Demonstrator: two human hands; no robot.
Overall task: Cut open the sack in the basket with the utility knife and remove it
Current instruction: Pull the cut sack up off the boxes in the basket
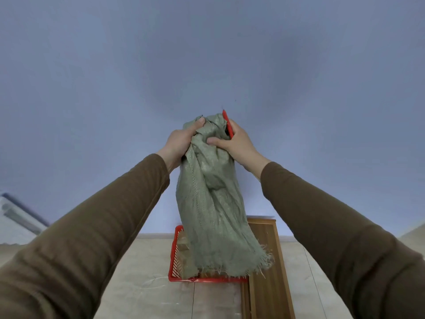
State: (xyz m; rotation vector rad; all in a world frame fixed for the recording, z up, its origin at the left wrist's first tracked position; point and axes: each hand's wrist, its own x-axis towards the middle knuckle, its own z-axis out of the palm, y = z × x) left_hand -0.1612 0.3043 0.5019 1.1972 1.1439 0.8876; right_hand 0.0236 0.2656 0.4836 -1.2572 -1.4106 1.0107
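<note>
A grey-green woven sack (pixel 211 208) hangs in the air, held high above a red plastic basket (pixel 175 256) on the floor. Its lower end is frayed and open, just over the basket. My left hand (pixel 181 139) grips the bunched top of the sack from the left. My right hand (pixel 236 140) grips the same bunch from the right and also holds a red utility knife (pixel 227 124), which points upward beside the fabric. Something brownish lies inside the basket, mostly hidden by the sack.
A wooden board or low cabinet (pixel 266 261) lies right of the basket, touching it. The floor (pixel 142 272) is pale tile. A plain blue-grey wall fills the background. A blurred pale object (pixel 16 215) sits at the far left.
</note>
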